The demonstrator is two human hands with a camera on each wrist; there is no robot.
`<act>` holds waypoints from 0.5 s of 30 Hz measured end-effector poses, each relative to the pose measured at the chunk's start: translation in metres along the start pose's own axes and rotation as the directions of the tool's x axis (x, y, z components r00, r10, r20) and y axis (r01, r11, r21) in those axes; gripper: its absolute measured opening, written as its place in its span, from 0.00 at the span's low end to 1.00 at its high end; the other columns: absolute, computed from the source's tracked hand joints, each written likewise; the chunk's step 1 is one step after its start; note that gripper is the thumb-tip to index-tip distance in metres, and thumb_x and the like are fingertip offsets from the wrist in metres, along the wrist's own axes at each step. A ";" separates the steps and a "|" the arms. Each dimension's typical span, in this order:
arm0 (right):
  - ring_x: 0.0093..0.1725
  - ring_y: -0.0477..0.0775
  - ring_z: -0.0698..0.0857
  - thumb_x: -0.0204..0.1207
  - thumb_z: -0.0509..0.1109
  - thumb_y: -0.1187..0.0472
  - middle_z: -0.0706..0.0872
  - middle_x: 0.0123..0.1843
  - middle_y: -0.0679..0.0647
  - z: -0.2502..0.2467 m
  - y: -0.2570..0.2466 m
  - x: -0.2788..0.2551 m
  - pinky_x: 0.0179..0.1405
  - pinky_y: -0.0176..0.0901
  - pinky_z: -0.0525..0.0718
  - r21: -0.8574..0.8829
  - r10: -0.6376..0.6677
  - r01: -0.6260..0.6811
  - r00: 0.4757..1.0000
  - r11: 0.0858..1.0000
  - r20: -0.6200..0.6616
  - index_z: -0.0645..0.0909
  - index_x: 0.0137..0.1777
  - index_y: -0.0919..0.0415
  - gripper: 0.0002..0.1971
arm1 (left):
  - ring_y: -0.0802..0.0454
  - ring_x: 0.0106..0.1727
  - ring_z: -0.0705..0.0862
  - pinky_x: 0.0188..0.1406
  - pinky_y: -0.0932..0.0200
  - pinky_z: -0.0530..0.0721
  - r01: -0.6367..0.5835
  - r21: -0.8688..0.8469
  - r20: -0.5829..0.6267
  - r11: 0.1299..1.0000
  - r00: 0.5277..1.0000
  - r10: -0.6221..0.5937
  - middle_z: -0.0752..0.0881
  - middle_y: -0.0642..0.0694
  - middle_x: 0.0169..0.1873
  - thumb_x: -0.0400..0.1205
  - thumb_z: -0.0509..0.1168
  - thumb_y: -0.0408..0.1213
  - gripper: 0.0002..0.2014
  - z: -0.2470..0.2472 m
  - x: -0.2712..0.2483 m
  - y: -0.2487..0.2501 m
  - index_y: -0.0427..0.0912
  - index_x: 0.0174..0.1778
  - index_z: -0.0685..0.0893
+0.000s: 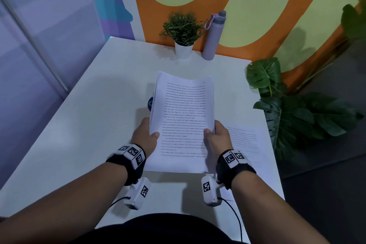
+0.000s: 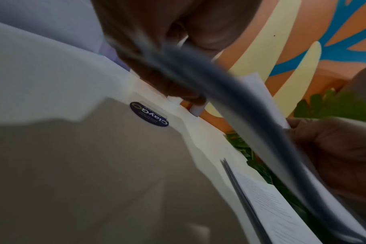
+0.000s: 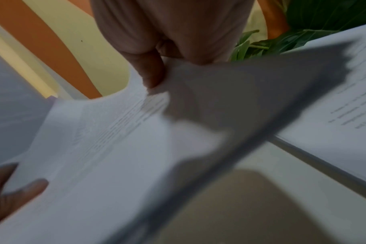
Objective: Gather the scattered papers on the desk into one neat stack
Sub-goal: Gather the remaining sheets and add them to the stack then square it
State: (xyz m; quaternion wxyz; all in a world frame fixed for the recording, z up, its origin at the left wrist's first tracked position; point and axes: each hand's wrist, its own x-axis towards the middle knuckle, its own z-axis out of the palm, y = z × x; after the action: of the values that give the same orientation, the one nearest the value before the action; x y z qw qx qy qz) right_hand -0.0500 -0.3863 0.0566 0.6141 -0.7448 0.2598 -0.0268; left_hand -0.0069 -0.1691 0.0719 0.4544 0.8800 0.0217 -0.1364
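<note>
A stack of printed papers [image 1: 183,121] is lifted above the white desk [image 1: 95,117], held at both side edges. My left hand [image 1: 145,135] grips its left edge, thumb on top. My right hand [image 1: 214,136] grips the right edge the same way. In the right wrist view the stack [image 3: 115,148] fills the frame, blurred, with my right hand's thumb [image 3: 150,71] pressing on it. Seen from the left wrist, the stack's edge [image 2: 230,102] shows as a blurred band. Another printed sheet [image 1: 245,142] lies flat on the desk at the right, partly under my right hand.
A small potted plant [image 1: 183,33] and a lilac water bottle [image 1: 213,35] stand at the desk's back edge. A big leafy plant [image 1: 293,109] crowds the right side. A dark round sticker [image 2: 149,113] sits on the desk beneath the stack.
</note>
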 end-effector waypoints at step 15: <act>0.74 0.69 0.66 0.63 0.77 0.56 0.63 0.76 0.64 -0.133 0.091 -0.005 0.71 0.64 0.69 -0.625 0.427 -0.622 0.782 0.472 -0.455 0.62 0.77 0.52 0.42 | 0.39 0.72 0.74 0.69 0.51 0.72 0.100 0.164 0.176 0.981 0.976 -0.129 0.74 0.38 0.73 0.83 0.60 0.35 0.25 0.030 0.012 -0.025 0.37 0.76 0.64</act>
State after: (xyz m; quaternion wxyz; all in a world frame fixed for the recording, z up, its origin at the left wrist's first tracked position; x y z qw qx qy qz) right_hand -0.1342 -0.5138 0.0062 0.1934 -0.8018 0.5343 0.1850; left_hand -0.0064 -0.1797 0.0324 0.3765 0.8932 0.0193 -0.2452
